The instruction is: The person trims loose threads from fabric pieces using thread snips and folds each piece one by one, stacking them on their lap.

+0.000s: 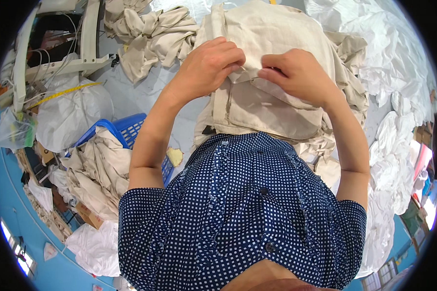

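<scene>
A stack of beige cloth pieces (272, 109) lies in front of my body, with seams and a folded band along its left side. My left hand (211, 65) is closed, its fingers curled down on the top piece with the fingertips pinching a small fold near the middle. Across a short gap, my right hand (298, 75) has its thumb and forefinger brought together at the same cloth edge. Both hands meet the top beige piece (267, 31) where a flap is turned back. The fingertips partly hide what is pinched.
A crumpled beige heap (155, 36) lies at the far left of the table. A blue plastic basket (131, 131) stands at my left, with more beige cloth (97, 169) over it. White fabric (393, 160) is piled along the right. A pale metal frame (87, 39) rises at the upper left.
</scene>
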The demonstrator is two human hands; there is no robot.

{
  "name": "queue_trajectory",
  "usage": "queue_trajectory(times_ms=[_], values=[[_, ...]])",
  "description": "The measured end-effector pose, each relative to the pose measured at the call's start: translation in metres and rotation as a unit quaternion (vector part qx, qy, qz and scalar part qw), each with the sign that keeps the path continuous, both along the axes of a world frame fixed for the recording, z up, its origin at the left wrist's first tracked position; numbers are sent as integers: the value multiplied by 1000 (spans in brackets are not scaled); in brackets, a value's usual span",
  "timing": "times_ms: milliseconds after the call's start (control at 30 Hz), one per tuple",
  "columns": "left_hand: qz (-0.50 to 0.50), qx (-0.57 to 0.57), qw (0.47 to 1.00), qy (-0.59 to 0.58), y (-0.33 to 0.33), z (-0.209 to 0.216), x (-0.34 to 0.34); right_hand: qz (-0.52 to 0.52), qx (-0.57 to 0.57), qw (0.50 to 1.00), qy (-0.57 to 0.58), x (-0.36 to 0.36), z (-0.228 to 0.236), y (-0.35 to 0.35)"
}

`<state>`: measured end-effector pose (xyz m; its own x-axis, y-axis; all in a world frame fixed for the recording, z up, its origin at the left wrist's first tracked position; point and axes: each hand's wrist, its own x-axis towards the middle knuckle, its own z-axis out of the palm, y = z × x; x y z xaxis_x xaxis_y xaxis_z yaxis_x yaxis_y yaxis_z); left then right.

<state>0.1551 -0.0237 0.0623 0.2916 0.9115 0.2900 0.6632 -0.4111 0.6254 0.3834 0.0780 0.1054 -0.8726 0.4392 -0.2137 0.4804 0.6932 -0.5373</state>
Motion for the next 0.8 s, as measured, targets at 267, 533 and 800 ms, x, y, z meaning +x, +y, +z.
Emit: queue_trajectory(times_ms=[267, 533, 800], values=[[188, -175, 966, -23, -31, -42, -49, -499, -81, 839, 199, 146, -33, 4], [286, -200, 929, -120, -18, -63, -26, -588, -18, 802, 104, 167, -65, 11], [331, 47, 913, 235, -16, -3, -4, -562, 37, 804, 189, 204, -96, 20]])
